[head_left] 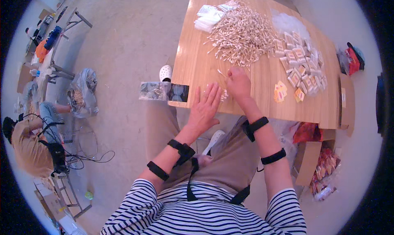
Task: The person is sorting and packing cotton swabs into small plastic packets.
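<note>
My left hand [204,110] lies flat at the near edge of the wooden table [262,99], its fingers stretched out. Beside and partly under its fingertips are a few cotton swabs [224,95]; the palm hides how many. Just to the right, my right hand [239,84] is closed in a pinch on a cotton swab [221,73] whose white tip points left. Beyond both hands spreads a large heap of loose cotton swabs [242,34].
Packed swab bags [301,64] are piled at the right, near yellow-orange cards [280,91]. Clear plastic bags [210,16] lie at the far left of the heap. A dark printed sheet [179,93] overhangs the left edge. An open carton [308,159] stands below right. Another person [33,146] sits far left.
</note>
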Available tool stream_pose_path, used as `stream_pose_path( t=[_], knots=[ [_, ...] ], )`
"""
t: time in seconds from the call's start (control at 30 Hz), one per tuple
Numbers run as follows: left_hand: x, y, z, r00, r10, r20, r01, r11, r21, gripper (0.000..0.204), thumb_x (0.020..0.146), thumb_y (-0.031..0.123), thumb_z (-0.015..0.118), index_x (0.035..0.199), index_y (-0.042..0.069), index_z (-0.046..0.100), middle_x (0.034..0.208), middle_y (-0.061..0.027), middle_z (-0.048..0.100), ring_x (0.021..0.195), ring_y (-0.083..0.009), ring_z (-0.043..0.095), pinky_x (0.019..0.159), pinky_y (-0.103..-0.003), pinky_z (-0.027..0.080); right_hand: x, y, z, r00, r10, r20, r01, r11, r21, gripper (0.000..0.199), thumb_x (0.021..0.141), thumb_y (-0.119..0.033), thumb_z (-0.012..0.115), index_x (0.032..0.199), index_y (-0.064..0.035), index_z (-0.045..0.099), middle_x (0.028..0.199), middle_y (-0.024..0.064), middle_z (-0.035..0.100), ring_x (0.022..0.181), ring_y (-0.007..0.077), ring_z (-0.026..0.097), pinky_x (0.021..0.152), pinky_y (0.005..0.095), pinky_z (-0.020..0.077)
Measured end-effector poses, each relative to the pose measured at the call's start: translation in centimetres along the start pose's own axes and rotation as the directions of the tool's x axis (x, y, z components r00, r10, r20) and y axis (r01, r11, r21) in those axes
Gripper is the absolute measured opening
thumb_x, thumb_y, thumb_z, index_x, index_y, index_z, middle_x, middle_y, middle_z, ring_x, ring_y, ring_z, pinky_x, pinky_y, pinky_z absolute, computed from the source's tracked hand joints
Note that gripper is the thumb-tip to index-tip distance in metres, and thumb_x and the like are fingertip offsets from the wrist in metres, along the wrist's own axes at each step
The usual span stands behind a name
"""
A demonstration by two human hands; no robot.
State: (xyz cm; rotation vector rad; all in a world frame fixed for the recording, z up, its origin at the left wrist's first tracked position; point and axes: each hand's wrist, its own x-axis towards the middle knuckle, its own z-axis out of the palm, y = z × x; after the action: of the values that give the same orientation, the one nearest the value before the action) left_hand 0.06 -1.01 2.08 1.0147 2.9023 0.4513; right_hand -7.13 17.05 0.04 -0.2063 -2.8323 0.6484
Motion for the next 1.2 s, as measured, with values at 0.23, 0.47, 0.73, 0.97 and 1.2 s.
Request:
stream_pose_path(
  t=[0.23,0.47,0.73,0.97,1.2],
  knots=[
    [-0.4,0.0,-0.4,1.0,-0.012,-0.017,0.01,0.996,-0.087,0.128,0.052,0.042,0.091,0.154,0.002,0.024,0.162,-0.0149,0.023,0.152,-0.0303,0.019,0.121,-0.06,0.004,-0.4,0.2,0.1,1.0,-0.031,-0.003,0.031,0.999,0.009,0.011,0.087,-0.013,0.057,0.089,-0.0072,0.067,0.099,0.0149,0.065,0.087,0.0382,0.066,0.074,0.0508,0.0534],
    [-1.3,-0.5,-1.2,0.998,-0.045,-0.032,0.041,0.992,-0.121,0.125,0.055,0.04,0.09,0.154,0.002,0.024,0.163,-0.0142,0.021,0.152,-0.0304,0.017,0.12,-0.062,0.002,0.0,0.5,0.5,0.998,0.044,-0.033,-0.043,0.999,0.028,0.007,0.085,-0.009,0.06,0.089,-0.0067,0.064,0.095,0.0142,0.065,0.089,0.0347,0.064,0.078,0.0475,0.0509],
    [-0.7,-0.5,-1.8,0.997,-0.019,-0.075,0.013,0.996,-0.084,0.12,0.054,0.039,0.09,0.151,0.0,0.031,0.161,-0.0143,0.025,0.151,-0.0291,0.02,0.12,-0.061,0.008,-1.4,-0.5,-0.4,0.996,-0.074,0.045,0.072,0.996,0.052,0.014,0.087,-0.007,0.055,0.099,-0.0062,0.063,0.105,0.0193,0.062,0.093,0.0407,0.064,0.077,0.0501,0.054],
    [0.9,-1.0,-0.6,0.997,0.042,-0.06,-0.047,0.996,-0.077,0.124,0.054,0.043,0.09,0.153,0.001,0.028,0.161,-0.0136,0.025,0.152,-0.0289,0.019,0.122,-0.056,0.008,-2.8,-0.8,-0.9,0.973,-0.227,-0.034,0.229,0.948,0.219,0.012,0.088,-0.012,0.057,0.091,-0.0047,0.065,0.097,0.0184,0.066,0.091,0.0398,0.065,0.075,0.0508,0.053],
    [1.0,-1.2,-0.1,0.999,0.037,-0.024,-0.038,0.999,-0.036,0.126,0.054,0.045,0.089,0.154,0.004,0.025,0.162,-0.012,0.024,0.151,-0.029,0.02,0.123,-0.055,0.008,1.9,-0.2,-1.0,0.981,0.162,-0.102,-0.162,0.987,0.008,0.021,0.083,-0.026,0.067,0.087,-0.0049,0.068,0.089,0.0172,0.067,0.082,0.0377,0.066,0.072,0.0491,0.0518]
  ],
)
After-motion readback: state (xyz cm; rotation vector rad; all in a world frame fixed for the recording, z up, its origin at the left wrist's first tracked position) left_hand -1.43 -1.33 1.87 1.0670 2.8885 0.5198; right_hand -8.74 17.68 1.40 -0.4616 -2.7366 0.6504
